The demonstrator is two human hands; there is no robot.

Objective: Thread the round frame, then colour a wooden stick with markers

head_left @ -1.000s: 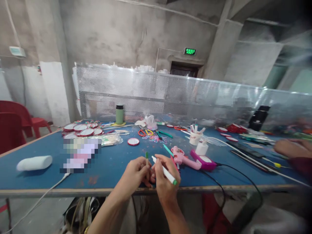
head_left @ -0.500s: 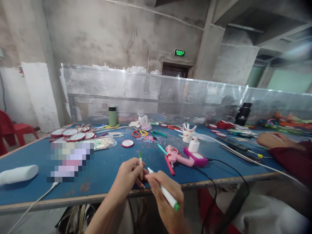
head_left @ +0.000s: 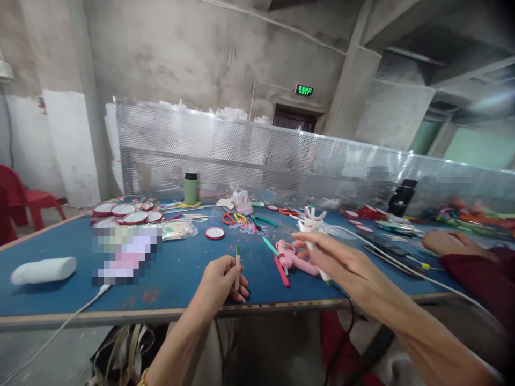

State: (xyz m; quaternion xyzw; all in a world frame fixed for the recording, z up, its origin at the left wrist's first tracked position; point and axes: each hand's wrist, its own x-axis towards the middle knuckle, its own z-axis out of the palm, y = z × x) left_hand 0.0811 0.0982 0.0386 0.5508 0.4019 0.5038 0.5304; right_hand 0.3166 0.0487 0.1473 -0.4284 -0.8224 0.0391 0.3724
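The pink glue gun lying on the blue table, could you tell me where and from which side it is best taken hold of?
Take the pink glue gun by its handle, the thick part angling toward the table's near right, coming from above and the right. It lies flat on its side, so the handle's broad faces are free. The right hand reaches out just over it already. The left hand is busy pinching a green-tipped stick upright.

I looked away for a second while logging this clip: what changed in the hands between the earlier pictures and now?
The right hand moved away from the left hand, reaching forward and right over the pink glue gun; the white marker still shows under its fingers. The left hand stayed near the table edge, still holding the small green-tipped stick upright. The co-worker's hand still rests on the table.
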